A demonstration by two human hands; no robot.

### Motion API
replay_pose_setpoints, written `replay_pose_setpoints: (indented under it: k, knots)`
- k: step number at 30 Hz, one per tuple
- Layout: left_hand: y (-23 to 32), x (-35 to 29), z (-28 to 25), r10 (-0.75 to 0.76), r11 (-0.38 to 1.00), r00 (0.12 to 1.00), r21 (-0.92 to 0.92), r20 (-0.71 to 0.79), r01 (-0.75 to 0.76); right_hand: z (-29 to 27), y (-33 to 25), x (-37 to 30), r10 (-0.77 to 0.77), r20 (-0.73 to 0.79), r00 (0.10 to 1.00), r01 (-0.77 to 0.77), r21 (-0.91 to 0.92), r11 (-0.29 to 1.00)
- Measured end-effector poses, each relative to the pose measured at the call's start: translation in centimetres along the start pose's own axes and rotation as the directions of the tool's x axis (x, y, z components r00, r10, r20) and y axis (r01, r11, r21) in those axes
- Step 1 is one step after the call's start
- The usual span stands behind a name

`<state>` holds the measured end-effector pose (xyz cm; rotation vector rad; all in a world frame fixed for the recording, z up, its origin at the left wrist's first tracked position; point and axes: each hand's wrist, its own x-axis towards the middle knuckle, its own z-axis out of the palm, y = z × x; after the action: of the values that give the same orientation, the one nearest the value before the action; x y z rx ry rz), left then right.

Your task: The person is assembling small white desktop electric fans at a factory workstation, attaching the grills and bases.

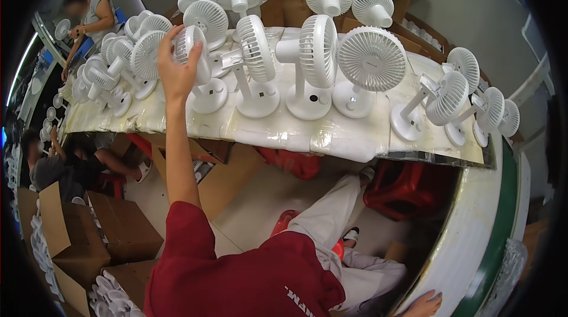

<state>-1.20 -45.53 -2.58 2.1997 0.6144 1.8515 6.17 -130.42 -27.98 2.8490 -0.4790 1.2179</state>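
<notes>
Item: white desk fan (198, 71), left part of the plastic-wrapped tabletop (284, 130), among many alike. My left hand (173, 65) has its grip closed on the round grille head. Judged light, hollow plastic; grille likely flexes, so the stem or base holds better. My right hand (425, 304) rests low, its grip unclear.

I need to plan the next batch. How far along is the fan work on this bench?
A row of white desk fans already stands upright on the wrapped bench. The left hand grips the head of one fan near the row's left end. The right hand rests by the bench edge. More fans crowd the far left, some tilted.
</notes>
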Motion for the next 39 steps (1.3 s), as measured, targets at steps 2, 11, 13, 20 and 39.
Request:
replay_pose_setpoints:
  k: [2, 11, 13, 20, 39]
  knots:
    - [0.5, -0.1, -0.9, 0.057, 0.998, 0.998, 0.027, -0.020, -0.057, -2.3, -0.9, 0.1, 0.082, 0.156, 0.984, -0.066, -0.101, 0.993]
    - [16.9, -14.8, 2.9, 0.303, 0.840, 0.939, -0.510, 0.165, -0.182, -14.8, -11.5, -1.4, 0.025, 0.072, 0.997, -0.021, -0.055, 0.998]
    - [21.7, -18.7, 4.2, 0.497, 0.677, 0.795, -0.728, 0.348, -0.105, -17.1, -10.7, -1.6, 0.098, -0.003, 0.995, -0.097, -0.168, 0.981]
    - [42.4, -29.7, 6.8, 0.848, 0.043, 0.487, -0.944, 0.208, 0.328, -20.7, -3.9, -8.2, 0.369, 0.033, 0.929, -0.332, -0.365, 0.870]
    - [53.4, -39.1, 12.0, 0.879, 0.404, 0.011, -0.756, 0.477, 0.516, -16.0, -4.6, -2.3, 0.246, 0.133, 0.960, -0.226, -0.150, 0.963]
